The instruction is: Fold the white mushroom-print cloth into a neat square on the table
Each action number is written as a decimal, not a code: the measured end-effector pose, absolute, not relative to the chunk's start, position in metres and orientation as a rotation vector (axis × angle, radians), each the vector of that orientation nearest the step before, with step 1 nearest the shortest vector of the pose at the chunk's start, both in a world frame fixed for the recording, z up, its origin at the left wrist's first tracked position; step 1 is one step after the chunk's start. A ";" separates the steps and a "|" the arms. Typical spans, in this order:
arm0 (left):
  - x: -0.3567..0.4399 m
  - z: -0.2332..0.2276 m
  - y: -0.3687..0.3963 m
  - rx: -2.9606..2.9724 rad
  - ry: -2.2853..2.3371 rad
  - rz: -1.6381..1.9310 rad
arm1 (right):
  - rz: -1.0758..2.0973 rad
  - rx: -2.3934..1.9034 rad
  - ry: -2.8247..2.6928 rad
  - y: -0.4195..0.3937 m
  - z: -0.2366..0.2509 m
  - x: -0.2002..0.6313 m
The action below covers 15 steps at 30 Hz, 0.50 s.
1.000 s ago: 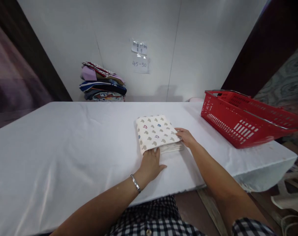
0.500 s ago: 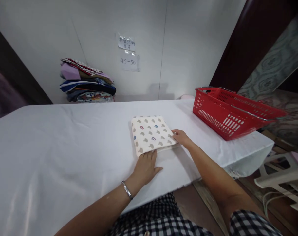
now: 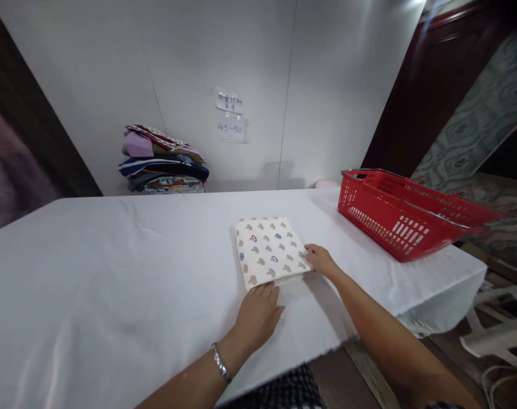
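Observation:
A folded cream cloth [image 3: 269, 250] printed with grey-brown mushrooms, a few outlined in red, blue and purple, lies flat on the white-covered table [image 3: 147, 284]. At its near left edge, my left hand [image 3: 259, 314] rests palm down with fingers stretched out and thumb held apart. A silver bracelet [image 3: 220, 362] circles that wrist. My right hand [image 3: 322, 261] is at the near right corner, its fingers closed on the cloth's edge; the thumb is mostly hidden.
On the right of the table stands a red plastic basket [image 3: 382, 218] with metal handles. A pile of folded fabrics [image 3: 165, 162] is at the back left against the wall. Paper labels [image 3: 232, 128] are taped above. Beyond the right edge is a white stool [image 3: 497, 318].
The whole scene sits slightly lower and further right in view as the head tilts. Both hands stay at the same edges of the cloth, which looks unchanged.

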<state>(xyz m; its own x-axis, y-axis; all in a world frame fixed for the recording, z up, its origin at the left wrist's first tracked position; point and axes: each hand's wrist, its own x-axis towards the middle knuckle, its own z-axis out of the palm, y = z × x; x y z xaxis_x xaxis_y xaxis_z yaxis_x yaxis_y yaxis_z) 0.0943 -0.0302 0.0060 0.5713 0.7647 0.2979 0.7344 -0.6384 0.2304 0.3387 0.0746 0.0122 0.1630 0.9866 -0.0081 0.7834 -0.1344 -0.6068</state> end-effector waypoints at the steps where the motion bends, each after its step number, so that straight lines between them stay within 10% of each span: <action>1: 0.091 0.010 -0.030 2.683 1.276 0.624 | 0.565 -2.000 -1.685 0.074 0.013 0.338; 15: 0.054 0.014 0.055 1.331 1.594 0.888 | 0.599 -2.023 -1.638 0.052 0.012 0.323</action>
<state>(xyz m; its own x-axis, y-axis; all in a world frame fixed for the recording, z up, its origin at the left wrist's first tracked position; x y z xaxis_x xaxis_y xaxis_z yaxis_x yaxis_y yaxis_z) 0.0539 0.0553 0.0142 -0.0671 0.9837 -0.1667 0.3760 0.1797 0.9090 0.3231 0.0519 0.0116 0.1938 0.9801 -0.0427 0.7767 -0.1799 -0.6037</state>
